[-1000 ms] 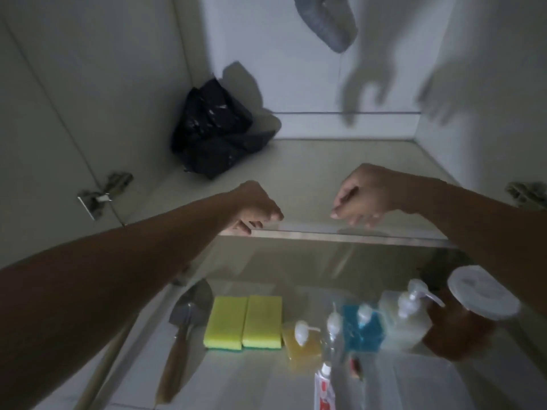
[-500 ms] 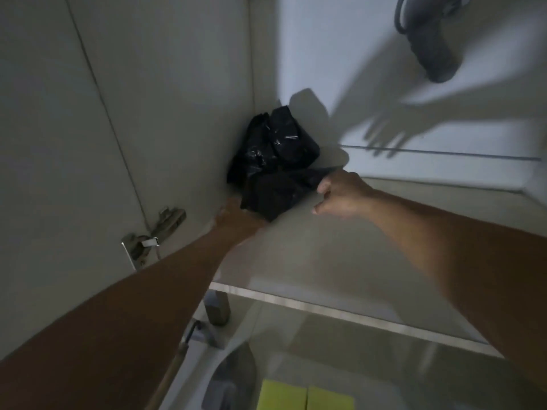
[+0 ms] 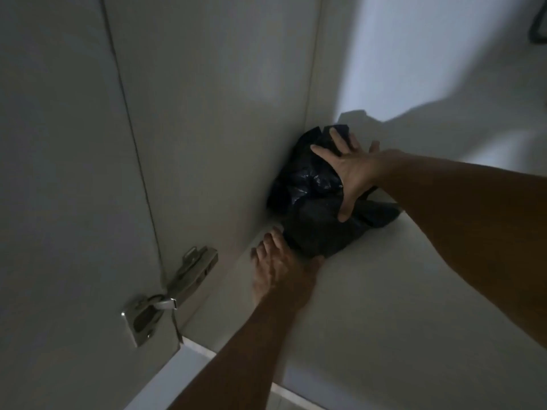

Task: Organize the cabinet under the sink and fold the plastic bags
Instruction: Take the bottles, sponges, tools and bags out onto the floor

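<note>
The cabinet floor [image 3: 399, 306] in front of me was a pale, smooth panel, dim in the low light, meeting the side wall on my left and the back wall beyond. Its front edge showed as a lighter strip near the bottom of my view. A crumpled heap of black plastic bags [image 3: 313, 220] lay directly on it, pushed into the back left corner and touching both walls. My left hand [image 3: 281, 270] rested flat on the panel just beside the heap's near edge, fingers straight and pointing toward the corner, fingertips against the plastic.
</note>
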`<state>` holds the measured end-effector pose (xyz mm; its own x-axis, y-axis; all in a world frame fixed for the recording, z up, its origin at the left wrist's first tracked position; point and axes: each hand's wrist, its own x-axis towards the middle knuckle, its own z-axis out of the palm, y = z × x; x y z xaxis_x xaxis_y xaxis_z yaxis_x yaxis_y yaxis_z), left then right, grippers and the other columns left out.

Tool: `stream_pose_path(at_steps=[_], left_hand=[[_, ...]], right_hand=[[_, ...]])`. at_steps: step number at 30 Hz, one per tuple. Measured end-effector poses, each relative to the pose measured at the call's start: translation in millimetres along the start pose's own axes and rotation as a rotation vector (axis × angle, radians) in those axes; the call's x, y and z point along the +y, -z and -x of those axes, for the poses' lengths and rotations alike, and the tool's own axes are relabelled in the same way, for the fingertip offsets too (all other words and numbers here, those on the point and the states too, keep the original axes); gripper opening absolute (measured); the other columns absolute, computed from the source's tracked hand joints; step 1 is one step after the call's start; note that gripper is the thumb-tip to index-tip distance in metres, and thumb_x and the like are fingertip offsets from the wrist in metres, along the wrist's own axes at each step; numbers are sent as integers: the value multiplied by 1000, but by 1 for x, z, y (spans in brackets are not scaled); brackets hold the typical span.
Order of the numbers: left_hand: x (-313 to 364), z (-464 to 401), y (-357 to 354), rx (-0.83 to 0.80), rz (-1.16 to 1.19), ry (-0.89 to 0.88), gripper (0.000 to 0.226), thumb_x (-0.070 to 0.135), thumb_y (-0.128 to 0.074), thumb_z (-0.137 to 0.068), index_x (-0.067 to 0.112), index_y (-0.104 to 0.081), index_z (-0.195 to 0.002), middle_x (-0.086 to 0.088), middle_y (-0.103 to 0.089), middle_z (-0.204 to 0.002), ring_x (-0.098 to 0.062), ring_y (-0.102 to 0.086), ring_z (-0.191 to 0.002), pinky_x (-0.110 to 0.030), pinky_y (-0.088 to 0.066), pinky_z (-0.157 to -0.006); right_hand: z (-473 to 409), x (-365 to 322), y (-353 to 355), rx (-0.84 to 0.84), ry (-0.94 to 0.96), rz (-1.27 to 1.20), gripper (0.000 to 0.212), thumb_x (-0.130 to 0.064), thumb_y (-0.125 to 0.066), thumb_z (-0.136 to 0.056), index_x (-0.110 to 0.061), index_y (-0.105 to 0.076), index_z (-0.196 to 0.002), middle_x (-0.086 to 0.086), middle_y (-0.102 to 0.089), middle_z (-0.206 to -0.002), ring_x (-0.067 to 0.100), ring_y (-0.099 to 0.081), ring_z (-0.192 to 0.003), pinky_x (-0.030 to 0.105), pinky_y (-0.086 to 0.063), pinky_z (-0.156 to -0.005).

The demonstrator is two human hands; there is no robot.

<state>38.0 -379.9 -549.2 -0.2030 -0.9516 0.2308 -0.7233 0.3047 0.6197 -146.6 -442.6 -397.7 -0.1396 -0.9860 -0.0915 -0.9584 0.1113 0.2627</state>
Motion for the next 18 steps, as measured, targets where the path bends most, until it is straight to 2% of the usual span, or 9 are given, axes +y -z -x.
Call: stream_pose_path(at_steps=[3, 5, 7, 9, 10, 12, 15, 18], left_hand=[[-2, -15, -8, 21, 11, 37, 85, 56, -54, -87, 9, -18, -149, -8, -29, -150, -26, -27, -137, -37, -23, -115], [-3, -22, -11, 43, 89, 69, 81, 50, -57, -88, 11, -19, -148, -7, -32, -149, -25, -28, -136, -37, -27, -113], [-3, -27, -13, 59, 134, 81, 85, 45, -58, -89, 12, -11, -151, -7, -28, -151, -25, -26, -139, -36, -25, -113], [-2, -30, -13, 66, 136, 51, 92, 43, -60, -89, 13, -1, -152, -8, -24, -154, -26, -23, -141, -36, -23, -115], [-2, -30, -13, 69, 133, 27, 95, 42, -61, -88, 14, 2, -153, -9, -22, -154, -26, -22, -141, -36, -22, -115], [-4, -30, -13, 73, 142, -14, 105, 44, -67, -83, 17, 6, -153, -9, -19, -155, -27, -21, -141, -37, -22, -116], [-6, -29, -12, 47, 170, -44, 133, 58, -78, -62, 27, 16, -150, -3, -1, -159, -27, -10, -145, -43, -21, -118], [-5, -26, -11, 28, 84, -118, 149, 76, -73, -41, 35, 24, -147, 3, 21, -157, -27, 3, -146, -48, -20, -115]], right_hand=[[-29, -1, -7, -67, 49, -35, 165, -55, -94, -31, -49, 27, -143, -2, 37, -154, 36, 25, -144, 66, -10, -115], [-42, 0, -21, -98, 85, -60, 168, -55, -94, -27, -47, 28, -143, 0, 18, -162, 34, 8, -149, 58, -17, -117], [-53, 0, -39, -121, 101, -108, 168, -53, -95, -27, -43, 23, -146, 1, -1, -163, 29, -9, -149, 49, -23, -118], [-61, -2, -54, -128, 117, -115, 165, -58, -92, -25, -37, 12, -151, 3, -12, -162, 27, -18, -147, 45, -25, -117], [-65, -3, -59, -142, 131, -115, 159, -57, -92, -30, -32, 5, -154, 5, -16, -161, 26, -21, -146, 42, -25, -118], [-66, -4, -69, -157, 172, -128, 134, -46, -91, -53, -22, -8, -155, 7, -22, -159, 26, -26, -144, 38, -25, -117], [-47, -7, -83, -111, 210, -127, 101, -36, -75, -80, -23, -10, -156, 13, -29, -156, 31, -35, -139, 37, -30, -114], [-8, -12, -89, -96, 289, -116, 83, -29, -62, -89, -24, -12, -155, 16, -37, -147, 36, -42, -132, 38, -37, -107]])
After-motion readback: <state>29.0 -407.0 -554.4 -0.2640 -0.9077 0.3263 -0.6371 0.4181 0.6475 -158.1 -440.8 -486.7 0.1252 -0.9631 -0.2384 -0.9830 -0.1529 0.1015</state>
